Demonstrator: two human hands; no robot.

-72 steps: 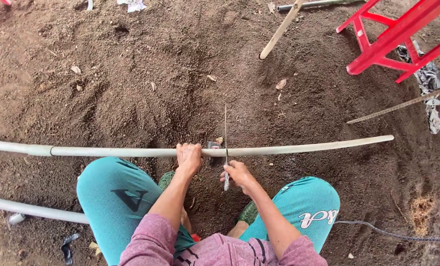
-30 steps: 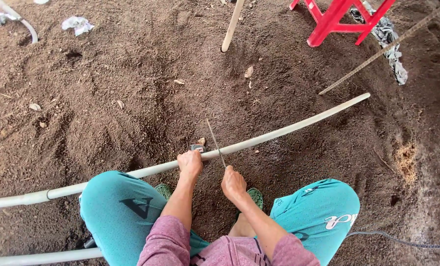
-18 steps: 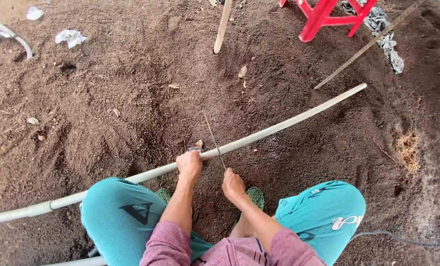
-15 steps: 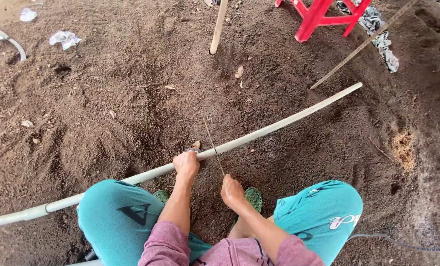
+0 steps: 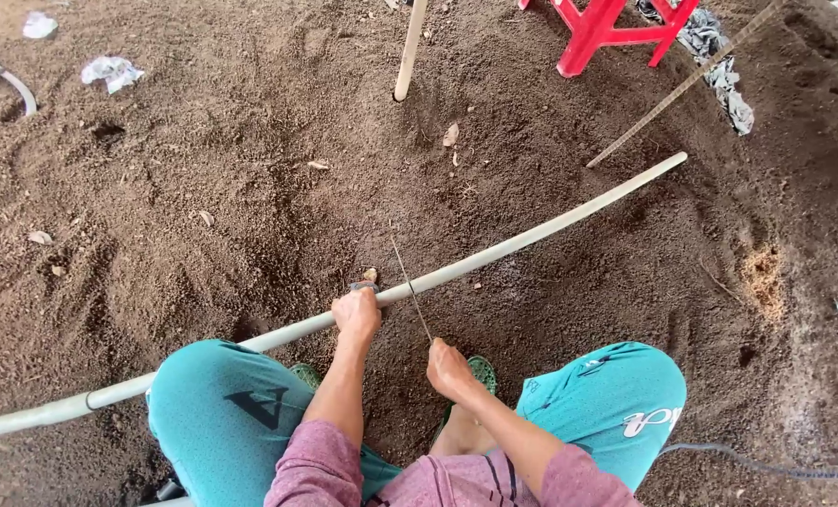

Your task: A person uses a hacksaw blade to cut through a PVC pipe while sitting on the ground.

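Squatting on the soil, you clamp your left hand (image 5: 357, 314) on the pale pipe (image 5: 532, 229), which runs near-left to far-right; your right hand (image 5: 449, 366) grips a thin blade (image 5: 410, 285) crossing it just right of those fingers.

two hands (image 5: 357, 314), one long pipe (image 5: 532, 237), one thin blade (image 5: 408, 282), one red stool (image 5: 607, 28).

Pale grey pipe (image 5: 494, 255); teal trousers (image 5: 217, 404); red stool (image 5: 607, 28); dark brown soil (image 5: 203, 188).
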